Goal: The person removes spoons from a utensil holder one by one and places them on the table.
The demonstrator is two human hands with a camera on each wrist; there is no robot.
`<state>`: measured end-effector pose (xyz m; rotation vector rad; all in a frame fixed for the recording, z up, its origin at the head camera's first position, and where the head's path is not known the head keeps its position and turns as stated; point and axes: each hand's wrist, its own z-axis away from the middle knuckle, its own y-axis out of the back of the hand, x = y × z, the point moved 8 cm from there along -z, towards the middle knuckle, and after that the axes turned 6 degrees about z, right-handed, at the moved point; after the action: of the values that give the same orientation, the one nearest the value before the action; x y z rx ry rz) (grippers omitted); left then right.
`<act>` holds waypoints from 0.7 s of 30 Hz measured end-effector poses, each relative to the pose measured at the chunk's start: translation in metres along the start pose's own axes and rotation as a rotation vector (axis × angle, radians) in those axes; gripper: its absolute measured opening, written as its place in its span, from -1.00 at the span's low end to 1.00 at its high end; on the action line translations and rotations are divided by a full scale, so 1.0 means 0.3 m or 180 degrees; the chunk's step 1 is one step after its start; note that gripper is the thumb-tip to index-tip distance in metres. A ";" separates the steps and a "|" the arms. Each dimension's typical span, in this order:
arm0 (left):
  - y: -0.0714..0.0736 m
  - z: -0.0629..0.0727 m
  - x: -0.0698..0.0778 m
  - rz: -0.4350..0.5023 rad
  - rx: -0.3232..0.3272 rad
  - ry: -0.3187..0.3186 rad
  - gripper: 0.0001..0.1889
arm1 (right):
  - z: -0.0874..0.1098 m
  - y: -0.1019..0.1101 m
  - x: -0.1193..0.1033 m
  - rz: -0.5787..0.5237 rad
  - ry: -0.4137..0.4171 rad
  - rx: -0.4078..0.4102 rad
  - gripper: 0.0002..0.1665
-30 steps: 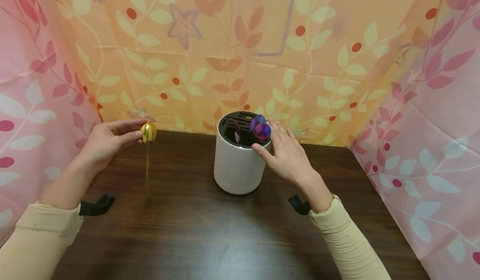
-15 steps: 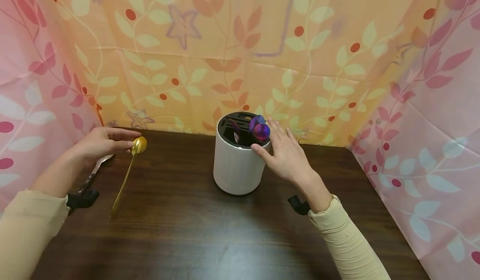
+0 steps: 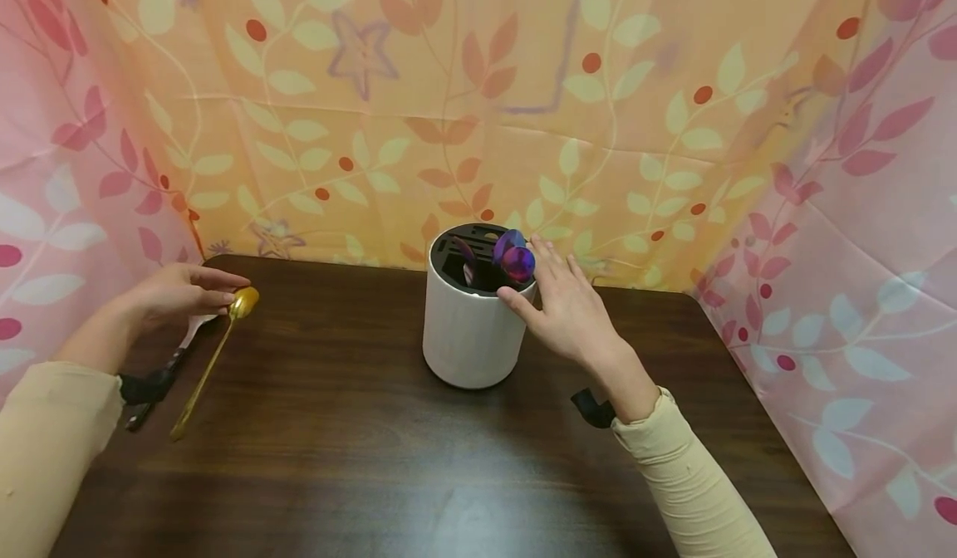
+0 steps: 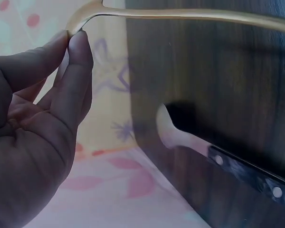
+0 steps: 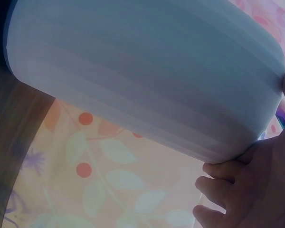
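Observation:
My left hand pinches a gold spoon by its bowl, and the long thin handle slants down toward the near left. In the left wrist view the spoon's handle runs sideways from my thumb and fingertips. Below it on the table lies a piece of cutlery with a silver head and a dark riveted handle. My right hand rests along the right side of a white cylindrical utensil holder, its fingers extended and its thumb at the front rim. Blue-purple shiny utensils stick out of the holder.
The holder's black slotted top also carries a dark upright utensil at its middle. Under everything is a dark wooden table. A yellow floral curtain hangs behind, with pink ones at the sides.
My left hand has moved left and a little down with the gold spoon, whose handle has swung from hanging straight to slanting. The dark-handled cutlery has come into view. My right hand stays put.

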<state>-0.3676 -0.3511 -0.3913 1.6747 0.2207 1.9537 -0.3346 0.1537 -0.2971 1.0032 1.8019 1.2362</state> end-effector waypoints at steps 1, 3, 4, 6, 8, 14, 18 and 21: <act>0.004 -0.002 -0.013 0.0041 -0.0014 0.0012 -0.42 | 0.000 -0.001 -0.001 0.0002 -0.0001 -0.0006 0.18; 0.016 -0.006 -0.039 0.0053 0.0018 0.0026 -0.42 | 0.000 -0.001 -0.002 0.0002 -0.0001 -0.0021 0.18; 0.019 -0.009 -0.050 0.0050 0.0032 0.0032 -0.43 | 0.000 -0.001 -0.001 0.0005 -0.0008 -0.0025 0.18; 0.028 -0.014 -0.073 0.0070 0.0065 0.0034 -0.43 | 0.000 -0.001 -0.001 0.0007 -0.0016 -0.0028 0.18; 0.037 -0.017 -0.096 0.0081 0.0120 0.0046 -0.43 | 0.000 -0.001 0.000 0.0007 -0.0009 -0.0029 0.17; 0.045 -0.030 -0.153 0.0327 0.0156 0.0030 -0.44 | 0.000 -0.004 0.002 0.0011 -0.0019 -0.0013 0.17; 0.045 -0.036 -0.175 0.0407 0.0243 0.0043 -0.44 | 0.000 -0.003 0.002 0.0016 -0.0023 -0.0008 0.17; 0.042 -0.037 -0.185 0.0417 0.0317 0.0079 -0.43 | -0.001 -0.005 0.000 0.0023 -0.0012 -0.0014 0.17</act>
<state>-0.3779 -0.3870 -0.4357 1.7689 0.2260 2.0912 -0.3351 0.1534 -0.2984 1.0097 1.7936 1.2412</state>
